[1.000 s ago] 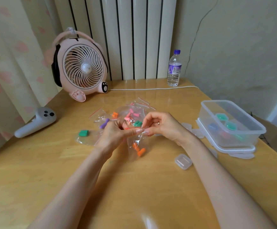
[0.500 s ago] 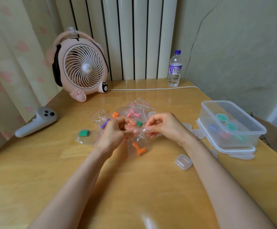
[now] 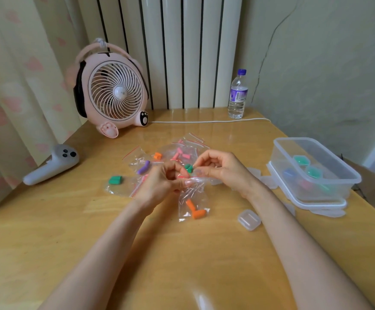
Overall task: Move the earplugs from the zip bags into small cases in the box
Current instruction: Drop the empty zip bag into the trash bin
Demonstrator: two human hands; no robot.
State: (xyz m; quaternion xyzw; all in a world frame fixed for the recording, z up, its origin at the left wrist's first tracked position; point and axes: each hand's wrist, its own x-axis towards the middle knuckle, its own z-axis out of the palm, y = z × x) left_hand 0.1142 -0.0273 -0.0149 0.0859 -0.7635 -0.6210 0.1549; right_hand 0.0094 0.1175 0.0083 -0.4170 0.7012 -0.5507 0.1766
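A small clear zip bag (image 3: 192, 203) hangs over the table middle with two orange earplugs (image 3: 194, 210) at its bottom. My left hand (image 3: 159, 183) and my right hand (image 3: 222, 168) both pinch its top edge, pulled a little apart. Behind the hands lie several more zip bags with pink earplugs (image 3: 180, 155), green earplugs (image 3: 188, 168), a purple earplug (image 3: 143, 167), an orange one (image 3: 157, 156) and a green one (image 3: 115, 180). A small clear case (image 3: 249, 219) lies shut by my right forearm. The clear plastic box (image 3: 316, 153) at the right holds cases with green, blue and pink earplugs.
A pink desk fan (image 3: 112, 95) stands at the back left with its white cable (image 3: 204, 121) running right. A water bottle (image 3: 238, 95) stands at the back. A grey controller (image 3: 52, 164) lies at the left edge. The box's lid (image 3: 311, 203) and more empty cases lie beside the box.
My hands have drawn apart at the top of the bag with the orange earplugs, and the right hand has risen slightly. The bag's mouth looks spread wider.
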